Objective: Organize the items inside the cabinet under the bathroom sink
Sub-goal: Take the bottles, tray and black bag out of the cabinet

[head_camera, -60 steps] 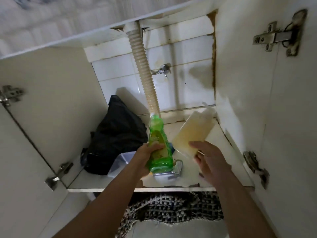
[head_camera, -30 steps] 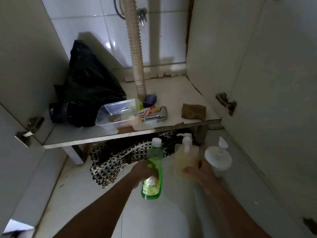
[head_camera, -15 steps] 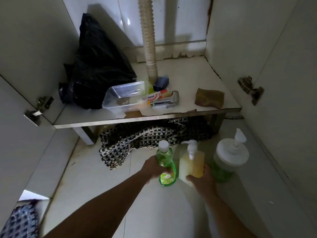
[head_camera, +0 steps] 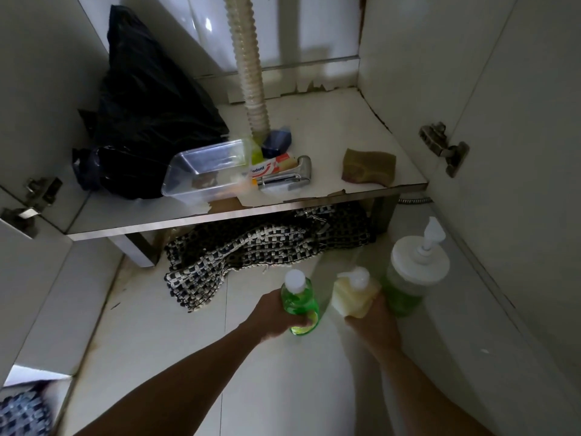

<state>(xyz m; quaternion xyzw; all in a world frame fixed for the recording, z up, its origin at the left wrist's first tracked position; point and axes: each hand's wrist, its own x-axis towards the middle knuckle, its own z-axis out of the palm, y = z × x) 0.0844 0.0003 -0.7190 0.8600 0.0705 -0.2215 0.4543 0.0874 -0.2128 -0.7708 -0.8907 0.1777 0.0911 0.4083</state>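
My left hand grips a green bottle with a white cap, low over the tiled floor in front of the cabinet. Beside it my right hand holds a yellow pump bottle. A round green pump dispenser with a white lid stands on the floor just right of that. On the cabinet shelf lie a clear plastic box, a toothpaste tube, a chrome tap, a brown sponge and a black plastic bag.
A ribbed drain hose drops to the shelf at mid back. A black-and-white woven mat is bunched under the shelf's front edge. Both cabinet doors stand open, with hinges at the left and right.
Both bottles came out of the cabinet and down to the floor in front of it. Over the last half second the hands and bottles have hardly moved.
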